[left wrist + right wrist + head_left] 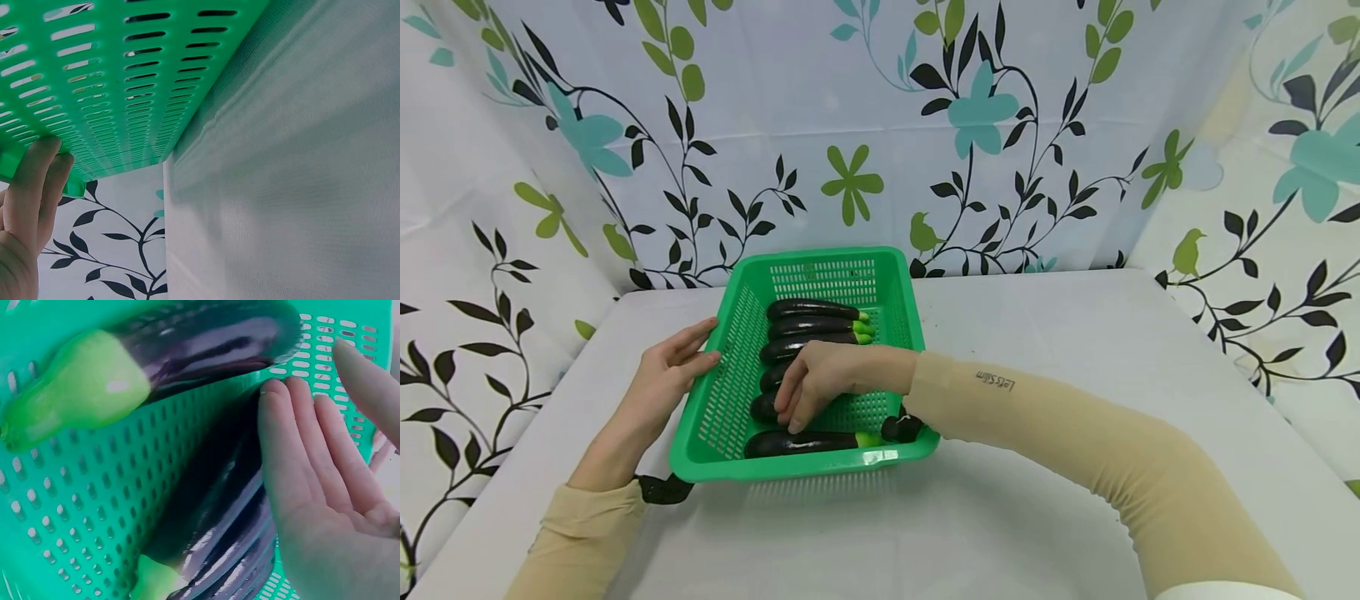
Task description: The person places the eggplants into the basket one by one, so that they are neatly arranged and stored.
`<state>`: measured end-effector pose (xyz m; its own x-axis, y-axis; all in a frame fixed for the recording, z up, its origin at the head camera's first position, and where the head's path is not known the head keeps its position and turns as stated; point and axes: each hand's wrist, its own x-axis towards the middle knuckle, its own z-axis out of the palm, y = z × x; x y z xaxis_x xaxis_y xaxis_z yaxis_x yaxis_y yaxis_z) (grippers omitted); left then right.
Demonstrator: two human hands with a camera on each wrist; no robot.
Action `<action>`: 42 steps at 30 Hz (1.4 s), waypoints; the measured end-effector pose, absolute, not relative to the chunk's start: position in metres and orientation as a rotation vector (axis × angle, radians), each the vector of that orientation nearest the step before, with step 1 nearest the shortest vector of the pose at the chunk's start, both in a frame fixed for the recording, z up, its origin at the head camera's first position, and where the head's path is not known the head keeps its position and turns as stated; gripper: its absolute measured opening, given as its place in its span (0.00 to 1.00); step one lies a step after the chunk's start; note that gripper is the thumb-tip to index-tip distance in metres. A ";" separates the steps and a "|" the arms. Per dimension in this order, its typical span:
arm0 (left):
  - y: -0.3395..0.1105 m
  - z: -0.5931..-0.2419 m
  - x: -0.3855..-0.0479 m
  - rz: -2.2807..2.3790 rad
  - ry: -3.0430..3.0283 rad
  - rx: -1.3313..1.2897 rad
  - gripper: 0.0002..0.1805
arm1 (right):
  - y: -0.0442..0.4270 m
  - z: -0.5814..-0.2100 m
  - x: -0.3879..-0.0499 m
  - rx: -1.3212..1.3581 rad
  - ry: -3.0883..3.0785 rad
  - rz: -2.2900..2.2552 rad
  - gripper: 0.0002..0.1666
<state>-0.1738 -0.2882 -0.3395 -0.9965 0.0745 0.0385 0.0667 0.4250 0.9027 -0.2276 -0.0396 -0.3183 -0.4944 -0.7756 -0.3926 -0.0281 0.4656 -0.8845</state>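
Note:
A green perforated plastic basket (805, 472) holds several dark, glossy eggplants (812, 308) with green stem ends, laid side by side. One more eggplant (801, 443) lies apart along the basket's near wall, its stem end to the right. My left hand (664, 375) is at the left rim; in the left wrist view its straight fingers (30, 187) touch the outer wall. My right hand (823, 379) reaches into the basket over the row. From the right wrist, its fingers (306, 444) look straight beside the nearest eggplant of the row, thumb apart. The hand covers part of the row.
The basket stands on a table with a white cloth (1037, 333). Behind and at the sides hangs a white curtain (880, 108) printed with leaves, flowers and birds. Black straps (664, 489) sit at both wrists, beside beige sleeves (1060, 425).

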 end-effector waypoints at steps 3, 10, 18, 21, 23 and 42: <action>-0.288 -0.340 -0.174 1.666 2.654 0.131 0.36 | -0.038 -0.309 -0.228 -0.635 1.813 -1.147 0.16; -0.289 -0.341 -0.175 1.661 2.656 0.135 0.36 | -0.030 -0.286 -0.229 -0.630 1.800 -1.211 0.18; -0.289 -0.342 -0.175 1.677 2.640 0.147 0.37 | -0.012 -0.277 -0.232 -0.672 1.766 -1.291 0.21; -0.289 -0.341 -0.174 1.682 2.638 0.153 0.37 | -0.002 -0.274 -0.234 -0.672 1.762 -1.317 0.22; -0.289 -0.341 -0.174 1.685 2.637 0.156 0.37 | 0.004 -0.273 -0.235 -0.672 1.762 -1.334 0.22; -0.291 -0.340 -0.175 1.695 2.626 0.156 0.37 | 0.053 -0.271 -0.238 -0.669 1.825 -1.381 0.21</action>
<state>-0.1755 -0.2909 -0.3397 -0.9950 0.0906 0.0433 0.0767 0.4084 0.9096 -0.2377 0.0532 -0.2715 -0.5910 -0.7685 -0.2452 0.0274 0.2846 -0.9582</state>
